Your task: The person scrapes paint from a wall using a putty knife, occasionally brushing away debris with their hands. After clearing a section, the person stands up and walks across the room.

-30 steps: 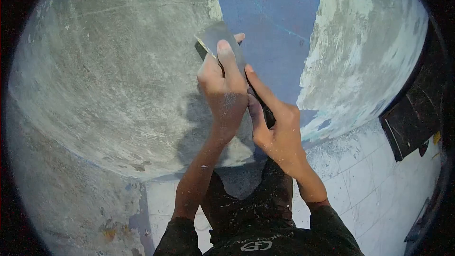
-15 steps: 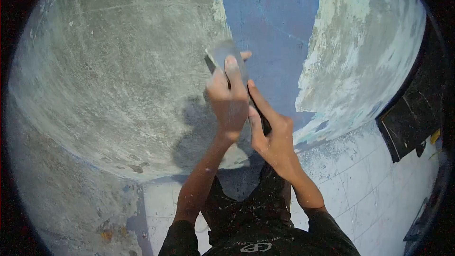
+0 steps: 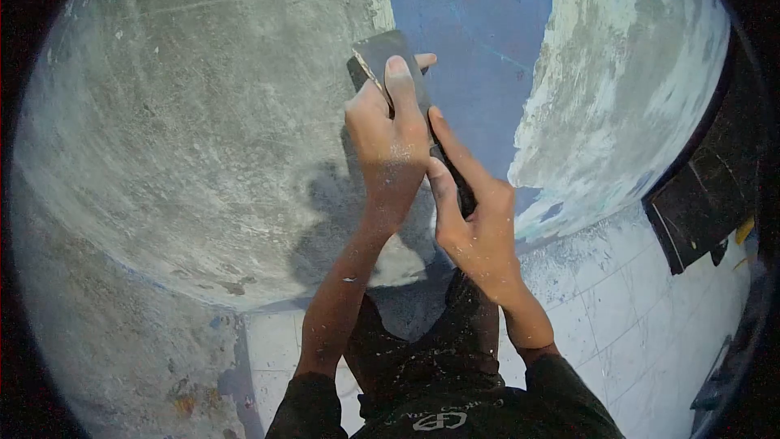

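A flat dark scraper-like tool (image 3: 380, 49) lies against the wall, its upper end at the border between bare grey plaster (image 3: 244, 106) and blue paint (image 3: 479, 41). My left hand (image 3: 390, 122) grips its upper part, thumb stretched along the face and fingers wrapped behind. Lower down and to the right, my right hand (image 3: 479, 219) is closed round the dark handle, with its index finger laid along the side. Pale residue shows on the tool's left edge and on my fingers.
Right of the blue strip, the wall carries patchy whitish paint (image 3: 601, 57). A dark object (image 3: 699, 211) stands at the right. Below are white floor tiles (image 3: 609, 309), my dark speckled clothes, and stained grey floor at the lower left.
Both hands and the tool have moved up the wall. The tool, blurred before, now appears sharper.
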Action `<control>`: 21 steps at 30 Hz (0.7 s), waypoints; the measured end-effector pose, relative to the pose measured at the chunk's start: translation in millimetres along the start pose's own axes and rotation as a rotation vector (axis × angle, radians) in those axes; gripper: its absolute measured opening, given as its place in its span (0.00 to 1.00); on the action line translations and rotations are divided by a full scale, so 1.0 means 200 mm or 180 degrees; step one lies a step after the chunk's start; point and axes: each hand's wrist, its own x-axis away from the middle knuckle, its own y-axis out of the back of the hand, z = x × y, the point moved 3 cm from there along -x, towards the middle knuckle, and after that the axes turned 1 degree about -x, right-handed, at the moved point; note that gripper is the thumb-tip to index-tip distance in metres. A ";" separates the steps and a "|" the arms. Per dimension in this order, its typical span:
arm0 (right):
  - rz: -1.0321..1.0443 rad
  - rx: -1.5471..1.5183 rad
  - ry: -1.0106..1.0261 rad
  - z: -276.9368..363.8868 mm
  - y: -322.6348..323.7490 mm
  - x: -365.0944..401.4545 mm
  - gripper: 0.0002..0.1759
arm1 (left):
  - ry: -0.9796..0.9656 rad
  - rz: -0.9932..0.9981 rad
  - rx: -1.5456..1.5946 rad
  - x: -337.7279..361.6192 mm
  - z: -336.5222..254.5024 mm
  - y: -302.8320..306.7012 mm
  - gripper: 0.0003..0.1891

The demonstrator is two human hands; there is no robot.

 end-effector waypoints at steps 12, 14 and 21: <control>0.0215 -0.0055 -0.0546 0.04 0.02 0.00 0.25 | -0.0049 -0.0080 0.0078 0.02 0.04 0.00 0.25; 0.0093 0.0108 -0.0165 0.01 0.01 0.04 0.25 | -0.0039 -0.0079 -0.0027 0.06 0.06 0.00 0.26; -0.0025 -0.0074 0.0088 0.09 0.05 -0.09 0.25 | -0.0124 -0.0128 0.0059 -0.07 -0.07 -0.01 0.27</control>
